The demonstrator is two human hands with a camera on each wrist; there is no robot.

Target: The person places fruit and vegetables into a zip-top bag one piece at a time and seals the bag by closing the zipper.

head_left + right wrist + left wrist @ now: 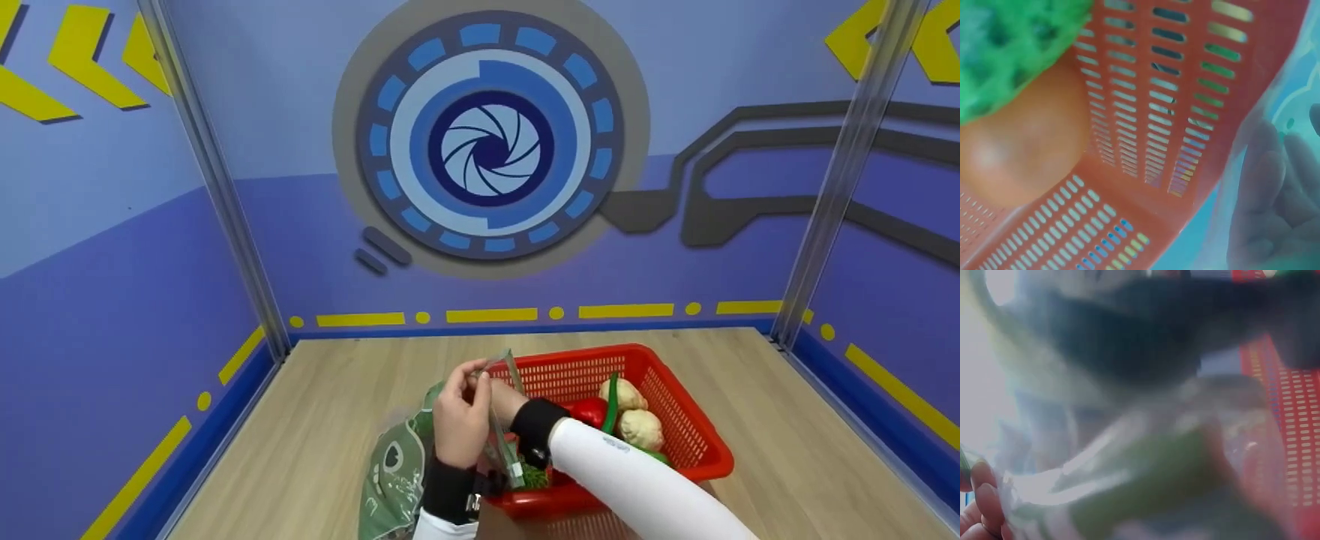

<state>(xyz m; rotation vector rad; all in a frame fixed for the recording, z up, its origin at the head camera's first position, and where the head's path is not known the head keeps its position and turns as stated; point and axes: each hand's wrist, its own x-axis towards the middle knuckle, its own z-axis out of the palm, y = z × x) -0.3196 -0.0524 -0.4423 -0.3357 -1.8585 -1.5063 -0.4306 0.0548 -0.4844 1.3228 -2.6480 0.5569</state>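
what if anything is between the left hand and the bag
Nothing visible: the left hand pinches the bag at its edge. The basket sits to the hand's right, not between.

Blue-purple walls point(292, 247) around a wood-grain tabletop point(322, 390)
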